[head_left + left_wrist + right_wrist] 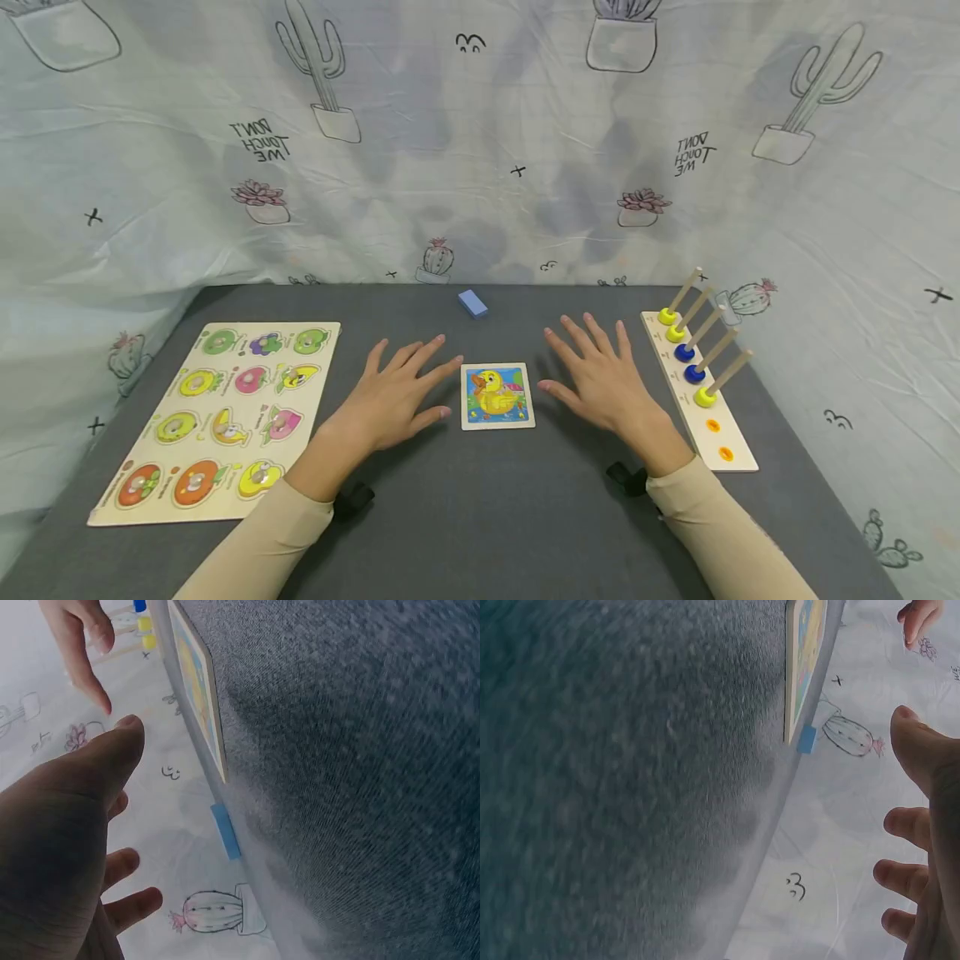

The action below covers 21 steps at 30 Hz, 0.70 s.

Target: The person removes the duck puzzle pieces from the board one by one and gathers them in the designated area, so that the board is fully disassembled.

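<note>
The duck picture [497, 397] lies flat on the grey tabletop [480, 508], about midway between the left and right edges. It is a small square panel with a pale wooden border and a yellow duck on blue. The left hand [397, 398] and the right hand [602, 377] hover over the tabletop on either side of it, well apart from each other, fingers extended and spread. The left index fingertip is just beside the panel's far left corner; the right thumb is near its right edge.

Behind the panel, near the middle of the far edge, lies a small blue block [472, 304]. A board of fruit pieces [258, 401] sits along the left edge, its far end near the far left corner; the left forearm overlaps its near right corner in the head view. Along the right edge, reaching toward the far right corner, is a peg board [731, 437]. Its five rods each carry one ring, yellow or blue, at the base. A cactus-print cloth [487, 208] rises behind the far edge.
</note>
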Each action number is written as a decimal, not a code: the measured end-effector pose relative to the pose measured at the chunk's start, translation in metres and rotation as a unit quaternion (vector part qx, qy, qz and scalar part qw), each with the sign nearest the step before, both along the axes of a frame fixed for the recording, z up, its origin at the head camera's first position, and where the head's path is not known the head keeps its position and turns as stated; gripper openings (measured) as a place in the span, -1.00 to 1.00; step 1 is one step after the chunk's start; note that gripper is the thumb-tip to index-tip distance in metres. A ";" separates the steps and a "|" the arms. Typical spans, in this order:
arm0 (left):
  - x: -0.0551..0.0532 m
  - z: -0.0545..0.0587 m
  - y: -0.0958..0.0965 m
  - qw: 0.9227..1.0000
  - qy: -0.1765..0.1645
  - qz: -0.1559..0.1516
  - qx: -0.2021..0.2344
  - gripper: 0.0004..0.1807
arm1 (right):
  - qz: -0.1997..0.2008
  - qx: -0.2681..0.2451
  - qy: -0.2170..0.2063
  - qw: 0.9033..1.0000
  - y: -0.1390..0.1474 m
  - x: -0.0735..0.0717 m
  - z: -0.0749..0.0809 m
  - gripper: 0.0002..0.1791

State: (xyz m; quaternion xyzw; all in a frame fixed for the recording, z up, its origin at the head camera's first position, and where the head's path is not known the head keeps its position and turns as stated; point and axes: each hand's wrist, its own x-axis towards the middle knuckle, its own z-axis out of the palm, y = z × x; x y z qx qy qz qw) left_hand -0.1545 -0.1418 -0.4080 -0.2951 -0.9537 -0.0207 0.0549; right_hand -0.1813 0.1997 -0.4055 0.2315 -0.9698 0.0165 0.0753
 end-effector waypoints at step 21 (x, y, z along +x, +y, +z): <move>-0.002 -0.010 0.012 0.995 -0.098 -0.010 -0.013 -0.28 | 0.020 -0.026 -0.029 0.999 -0.026 -0.007 -0.007 -0.19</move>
